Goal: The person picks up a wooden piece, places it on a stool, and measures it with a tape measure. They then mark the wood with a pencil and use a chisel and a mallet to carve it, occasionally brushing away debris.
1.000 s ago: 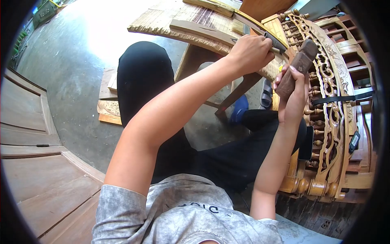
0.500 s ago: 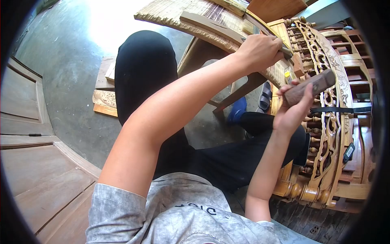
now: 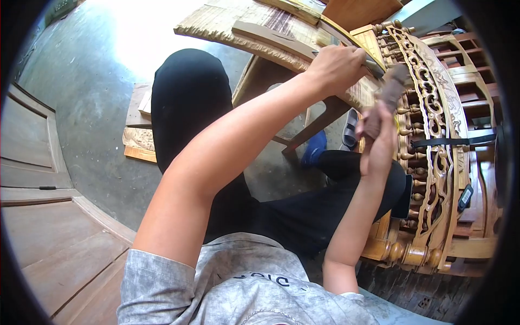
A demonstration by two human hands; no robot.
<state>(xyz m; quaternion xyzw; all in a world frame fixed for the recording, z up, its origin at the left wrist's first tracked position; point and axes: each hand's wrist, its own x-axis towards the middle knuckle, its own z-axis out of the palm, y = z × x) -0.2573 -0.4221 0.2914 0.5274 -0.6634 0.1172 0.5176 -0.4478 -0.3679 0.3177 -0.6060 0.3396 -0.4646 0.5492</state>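
My left hand [image 3: 337,67] is closed around a chisel [image 3: 374,67], whose dark end sticks out past my fist. This fist rests over a brown strip of wood [image 3: 273,38] lying along the edge of the rough plank bench [image 3: 227,19]. Fingers and knuckles hide most of the chisel. In my right hand [image 3: 382,127] I grip a brown wooden block [image 3: 389,103], tilted upward and blurred at its top. The block's upper end is close to the chisel's protruding end.
A carved wooden furniture piece with turned spindles [image 3: 428,119] stands close on the right, a black strap [image 3: 455,141] across it. Wood offcuts [image 3: 140,141] lie on the floor to the left, near panelled wood [image 3: 70,233]. A grey sandal [image 3: 350,129] is under the bench.
My right hand has swung the wooden block up and to the left, closer to the chisel. My left hand keeps its grip, shifted slightly left in view.
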